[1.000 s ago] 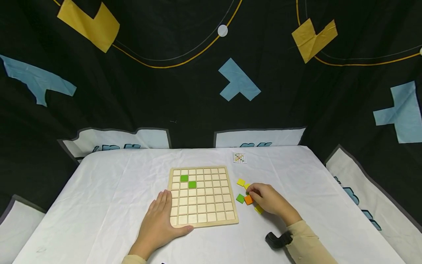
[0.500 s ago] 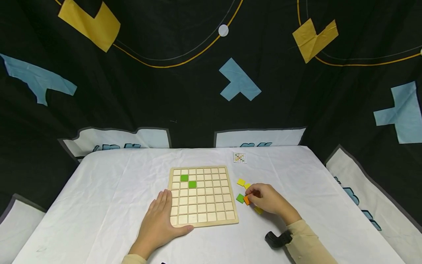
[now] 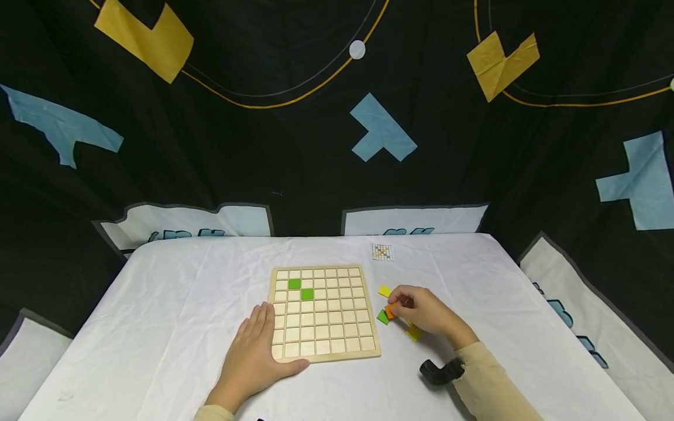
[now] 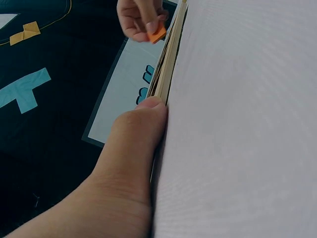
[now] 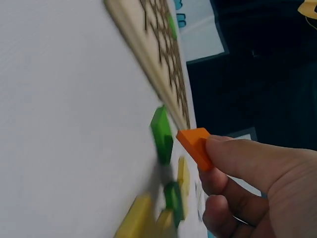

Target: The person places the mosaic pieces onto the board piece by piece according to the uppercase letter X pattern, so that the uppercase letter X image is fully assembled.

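A square wooden grid board (image 3: pixel 326 268) lies on the white table, with two green tiles (image 3: pixel 294 284) in its upper left cells. My left hand (image 3: pixel 250 354) rests along its left side, fingers straight and the thumb (image 4: pixel 141 119) against the near edge. Right of the board, my right hand (image 3: pixel 429 314) pinches an orange tile (image 5: pixel 193 144) between thumb and fingers, lifted off the cloth in the right wrist view. Below it lie a loose green tile (image 3: pixel 382 317), another green tile (image 5: pixel 173 202) and several yellow tiles (image 3: pixel 413 333), partly hidden by the hand.
A small card with a coloured grid pattern (image 3: pixel 382 252) lies beyond the tiles, near the far edge of the white tabletop (image 3: pixel 174 304). A black strap mount (image 3: pixel 441 372) sits at the right wrist. Dark curtain (image 3: pixel 295 158) hangs behind the table.
The right hand has taken hold of the orange tile and raised it, shifting slightly left and away from me. The left hand and the board have stayed put.
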`<state>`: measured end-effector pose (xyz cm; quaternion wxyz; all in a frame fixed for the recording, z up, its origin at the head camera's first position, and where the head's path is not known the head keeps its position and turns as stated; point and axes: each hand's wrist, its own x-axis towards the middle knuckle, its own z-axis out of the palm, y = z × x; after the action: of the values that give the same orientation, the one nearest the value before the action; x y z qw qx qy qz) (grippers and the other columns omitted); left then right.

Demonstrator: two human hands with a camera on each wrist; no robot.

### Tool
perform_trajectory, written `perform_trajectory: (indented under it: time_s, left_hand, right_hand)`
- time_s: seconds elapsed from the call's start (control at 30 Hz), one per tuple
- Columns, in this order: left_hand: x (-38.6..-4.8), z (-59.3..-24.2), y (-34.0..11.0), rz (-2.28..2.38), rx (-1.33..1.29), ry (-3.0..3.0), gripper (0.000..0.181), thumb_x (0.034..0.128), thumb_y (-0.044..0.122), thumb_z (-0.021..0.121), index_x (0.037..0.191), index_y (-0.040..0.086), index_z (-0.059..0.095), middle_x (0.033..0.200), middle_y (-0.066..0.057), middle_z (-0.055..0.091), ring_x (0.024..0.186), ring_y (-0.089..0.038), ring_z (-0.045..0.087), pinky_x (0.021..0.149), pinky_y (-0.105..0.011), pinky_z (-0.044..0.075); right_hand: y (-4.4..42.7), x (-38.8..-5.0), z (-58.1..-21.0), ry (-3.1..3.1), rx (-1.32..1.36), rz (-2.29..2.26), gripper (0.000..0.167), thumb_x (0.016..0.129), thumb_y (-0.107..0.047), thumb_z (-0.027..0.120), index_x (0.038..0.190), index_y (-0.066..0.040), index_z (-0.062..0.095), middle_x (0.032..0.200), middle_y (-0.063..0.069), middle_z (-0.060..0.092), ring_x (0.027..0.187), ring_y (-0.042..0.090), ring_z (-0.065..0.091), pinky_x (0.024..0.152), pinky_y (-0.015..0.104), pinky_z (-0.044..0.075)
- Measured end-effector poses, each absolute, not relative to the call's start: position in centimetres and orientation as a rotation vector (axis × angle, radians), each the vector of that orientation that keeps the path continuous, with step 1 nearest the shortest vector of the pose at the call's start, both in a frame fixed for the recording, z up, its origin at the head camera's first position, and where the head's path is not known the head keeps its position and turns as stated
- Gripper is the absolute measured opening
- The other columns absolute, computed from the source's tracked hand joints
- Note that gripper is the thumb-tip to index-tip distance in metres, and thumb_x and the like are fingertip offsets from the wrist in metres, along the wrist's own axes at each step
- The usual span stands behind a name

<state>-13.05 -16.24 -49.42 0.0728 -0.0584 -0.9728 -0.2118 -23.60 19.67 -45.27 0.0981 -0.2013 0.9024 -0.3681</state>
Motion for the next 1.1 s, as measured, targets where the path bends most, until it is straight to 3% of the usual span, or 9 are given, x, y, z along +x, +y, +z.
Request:
perform_trajectory:
  time_s: [0.57, 0.87, 1.1]
  left_hand:
    - [-13.0, -49.2, -16.1, -0.620, -0.171, -2.923, 0.139, 0.0633, 0.092, 0.059, 0.153, -0.009, 0.024, 0.161, -0.025, 0.025, 0.151, -0.040, 0.022, 0.122, -0.056, 0.023]
    - [-13.1, -49.4, -16.1, -0.601, -0.177, -2.921, 0.139, 0.0631, 0.092, 0.058, 0.153, -0.009, 0.025, 0.161, -0.025, 0.026, 0.151, -0.039, 0.024, 0.121, -0.056, 0.025]
    - [-13.0, -49.2, -16.1, -0.605, -0.173, -2.922, 0.138, 0.0641, 0.091, 0.058, 0.153, -0.009, 0.025, 0.160, -0.025, 0.027, 0.151, -0.039, 0.024, 0.121, -0.056, 0.025]
  right_hand:
    - [9.1, -24.7, -45.7, 2.636, -0.707, -1.266, 0.009, 0.094, -0.018, 0.069, 0.103, -0.020, 0.071, 0.086, -0.005, 0.063, 0.065, 0.009, 0.053, 0.053, 0.020, 0.046]
    - [6.4, -24.5, -46.5, 2.721, -0.764, -1.157, 0.010, 0.095, -0.025, 0.068, 0.103, -0.020, 0.072, 0.081, -0.010, 0.063, 0.073, 0.005, 0.055, 0.071, 0.021, 0.049]
    - [5.6, -24.4, -46.6, 2.844, -0.830, -0.983, 0.012, 0.095, -0.031, 0.068, 0.102, -0.021, 0.071, 0.088, -0.011, 0.063, 0.080, 0.005, 0.056, 0.076, 0.023, 0.050]
